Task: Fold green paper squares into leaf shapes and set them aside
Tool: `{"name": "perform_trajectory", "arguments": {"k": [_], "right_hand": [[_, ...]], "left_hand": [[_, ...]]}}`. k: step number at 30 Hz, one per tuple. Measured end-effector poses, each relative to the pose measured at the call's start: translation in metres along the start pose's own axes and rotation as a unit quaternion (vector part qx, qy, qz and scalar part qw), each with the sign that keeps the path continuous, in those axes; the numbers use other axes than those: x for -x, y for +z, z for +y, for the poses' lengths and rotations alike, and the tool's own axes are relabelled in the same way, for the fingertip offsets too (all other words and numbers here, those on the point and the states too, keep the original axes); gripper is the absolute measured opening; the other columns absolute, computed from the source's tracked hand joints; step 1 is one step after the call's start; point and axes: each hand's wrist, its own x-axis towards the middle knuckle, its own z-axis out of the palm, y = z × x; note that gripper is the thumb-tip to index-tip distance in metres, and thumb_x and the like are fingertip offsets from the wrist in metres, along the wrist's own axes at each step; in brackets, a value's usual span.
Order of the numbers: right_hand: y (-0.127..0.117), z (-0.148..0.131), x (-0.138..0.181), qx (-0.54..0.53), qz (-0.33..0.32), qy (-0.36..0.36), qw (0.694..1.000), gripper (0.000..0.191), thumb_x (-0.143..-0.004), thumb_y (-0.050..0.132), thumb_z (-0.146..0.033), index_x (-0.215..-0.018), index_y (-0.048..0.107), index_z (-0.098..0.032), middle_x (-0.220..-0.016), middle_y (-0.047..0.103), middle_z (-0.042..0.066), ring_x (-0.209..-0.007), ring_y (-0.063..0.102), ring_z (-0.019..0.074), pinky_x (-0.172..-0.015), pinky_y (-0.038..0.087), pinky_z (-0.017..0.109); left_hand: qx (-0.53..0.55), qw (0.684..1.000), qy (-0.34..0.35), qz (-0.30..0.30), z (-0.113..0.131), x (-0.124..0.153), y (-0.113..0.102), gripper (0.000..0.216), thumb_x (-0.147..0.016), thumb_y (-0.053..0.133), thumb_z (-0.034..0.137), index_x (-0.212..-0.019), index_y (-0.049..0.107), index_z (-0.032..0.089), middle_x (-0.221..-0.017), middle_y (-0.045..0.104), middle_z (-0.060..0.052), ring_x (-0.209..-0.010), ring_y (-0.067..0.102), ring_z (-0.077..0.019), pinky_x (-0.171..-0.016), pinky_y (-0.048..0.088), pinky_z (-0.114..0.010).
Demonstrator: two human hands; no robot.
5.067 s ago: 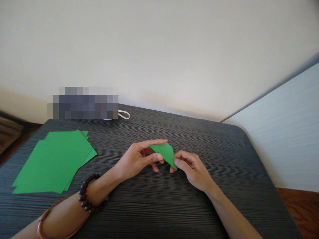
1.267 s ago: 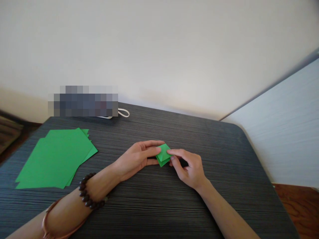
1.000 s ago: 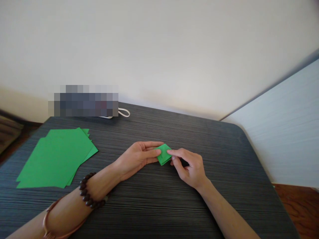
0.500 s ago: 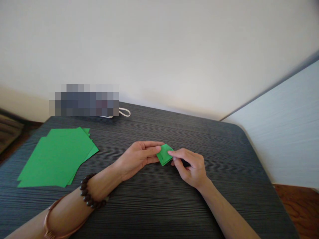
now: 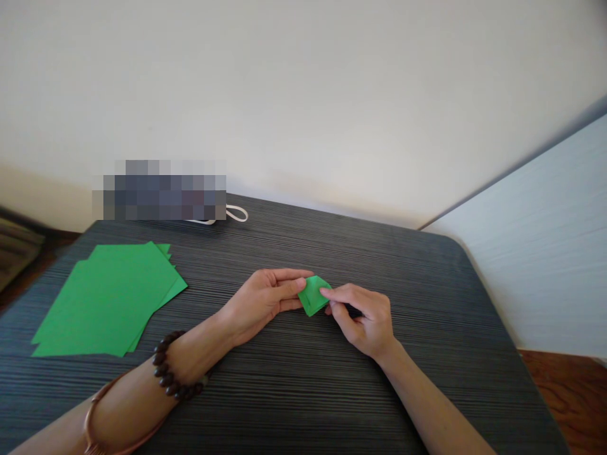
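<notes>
A small piece of folded green paper (image 5: pixel 313 297), roughly diamond-shaped, is held between both hands above the table. My left hand (image 5: pixel 265 296) grips its left corner, thumb on top and fingers behind. On the other side, my right hand (image 5: pixel 363 313) pinches the right corner, with the index finger lying on the upper face. The fingers partly hide the paper's edges and back. To the left, several loose green sheets (image 5: pixel 109 297) lie overlapping in a pile, apart from both hands.
The dark wood-grain table (image 5: pixel 294 404) backs onto a pale wall (image 5: pixel 332 107). At the table's back left sits a pixelated dark object (image 5: pixel 161 196) with a white loop (image 5: pixel 237 213) beside it. A light panel (image 5: pixel 545 253) borders the right side.
The right corner of the folded paper has bent slightly under my right fingers. Both hands have stayed almost in place.
</notes>
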Motion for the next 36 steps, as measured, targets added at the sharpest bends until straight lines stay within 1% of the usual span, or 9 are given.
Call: {"name": "perform_trajectory", "arguments": {"k": [8, 12, 14, 17, 19, 21, 27, 31, 36], "right_hand": [[-0.0020, -0.0042, -0.0015, -0.020, -0.010, 0.034, 0.999, 0.019, -0.078, 0.053, -0.010, -0.088, 0.067, -0.018, -0.071, 0.067, 0.003, -0.061, 0.061, 0.0132, -0.059, 0.049, 0.026], [0.0029, -0.0032, -0.0015, -0.031, -0.001, 0.133, 0.991, 0.008, -0.079, 0.057, -0.017, -0.086, 0.061, -0.018, -0.063, 0.062, -0.001, -0.053, 0.056, 0.0108, -0.054, 0.046, 0.024], [0.0049, -0.0023, -0.0017, -0.055, 0.002, 0.183, 0.982, 0.014, -0.080, 0.058, -0.021, -0.094, 0.055, -0.019, -0.063, 0.060, -0.003, -0.050, 0.052, 0.0098, -0.049, 0.042, 0.022], [0.0040, -0.0024, -0.0026, -0.063, -0.034, 0.218, 0.973, 0.009, -0.083, 0.055, -0.025, -0.087, 0.055, -0.018, -0.060, 0.057, -0.003, -0.049, 0.049, 0.0092, -0.047, 0.038, 0.021], [0.0013, -0.0032, -0.0034, -0.040, -0.076, 0.220, 0.972, 0.022, -0.085, 0.051, -0.027, -0.066, 0.055, -0.017, -0.054, 0.054, -0.002, -0.048, 0.047, 0.0087, -0.047, 0.036, 0.022], [-0.0013, -0.0033, -0.0037, -0.030, -0.093, 0.224, 0.970, 0.033, -0.087, 0.049, -0.029, -0.056, 0.053, -0.017, -0.051, 0.054, -0.002, -0.046, 0.047, 0.0083, -0.048, 0.035, 0.022], [-0.0026, 0.0008, -0.0022, -0.073, -0.066, 0.235, 0.967, 0.039, -0.088, 0.048, -0.032, -0.053, 0.052, -0.017, -0.048, 0.052, -0.002, -0.043, 0.041, 0.0071, -0.045, 0.031, 0.021], [-0.0028, 0.0010, -0.0019, -0.087, -0.062, 0.228, 0.968, 0.036, -0.087, 0.050, -0.032, -0.055, 0.053, -0.017, -0.049, 0.051, -0.003, -0.044, 0.041, 0.0071, -0.044, 0.031, 0.021], [-0.0034, 0.0023, -0.0012, -0.105, -0.068, 0.227, 0.966, 0.034, -0.088, 0.050, -0.031, -0.057, 0.052, -0.017, -0.050, 0.049, -0.004, -0.043, 0.040, 0.0064, -0.044, 0.030, 0.020]], "left_hand": [[-0.007, 1.000, -0.004, 0.002, -0.0004, -0.0007, -0.0005, 0.027, -0.079, 0.067, 0.022, -0.103, 0.067, 0.011, -0.099, 0.071, -0.010, -0.090, 0.065, -0.0173, -0.090, 0.049, -0.031], [-0.012, 1.000, -0.007, 0.016, -0.0008, 0.0001, 0.0003, 0.029, -0.077, 0.069, 0.021, -0.103, 0.066, 0.011, -0.095, 0.071, -0.009, -0.089, 0.065, -0.0178, -0.090, 0.048, -0.032], [-0.018, 1.000, -0.008, 0.022, -0.0015, 0.0007, 0.0008, 0.029, -0.076, 0.069, 0.021, -0.103, 0.066, 0.011, -0.093, 0.072, -0.008, -0.089, 0.065, -0.0177, -0.089, 0.048, -0.032], [-0.021, 1.000, -0.007, 0.022, -0.0025, 0.0011, 0.0015, 0.030, -0.077, 0.068, 0.021, -0.105, 0.066, 0.012, -0.093, 0.072, -0.007, -0.090, 0.065, -0.0175, -0.091, 0.048, -0.032], [-0.022, 1.000, -0.002, 0.018, -0.0023, 0.0006, 0.0013, 0.031, -0.077, 0.068, 0.021, -0.106, 0.065, 0.012, -0.095, 0.071, -0.008, -0.091, 0.065, -0.0180, -0.093, 0.046, -0.033], [-0.029, 1.000, 0.005, 0.005, -0.0008, 0.0000, 0.0000, 0.032, -0.078, 0.067, 0.022, -0.108, 0.064, 0.012, -0.098, 0.071, -0.009, -0.094, 0.065, -0.0192, -0.095, 0.045, -0.035], [-0.070, 0.996, 0.018, -0.049, 0.0058, 0.0005, -0.0064, 0.038, -0.076, 0.066, 0.018, -0.114, 0.062, 0.014, -0.110, 0.067, -0.011, -0.105, 0.061, -0.0223, -0.098, 0.042, -0.035], [-0.109, 0.993, 0.026, -0.029, 0.0059, 0.0009, -0.0043, 0.033, -0.078, 0.065, 0.022, -0.110, 0.064, 0.017, -0.108, 0.069, -0.008, -0.100, 0.064, -0.0206, -0.094, 0.046, -0.032], [-0.118, 0.992, 0.036, 0.002, 0.0052, 0.0003, 0.0010, 0.031, -0.077, 0.066, 0.024, -0.106, 0.067, 0.015, -0.100, 0.071, -0.008, -0.095, 0.065, -0.0213, -0.090, 0.050, -0.034]]}}
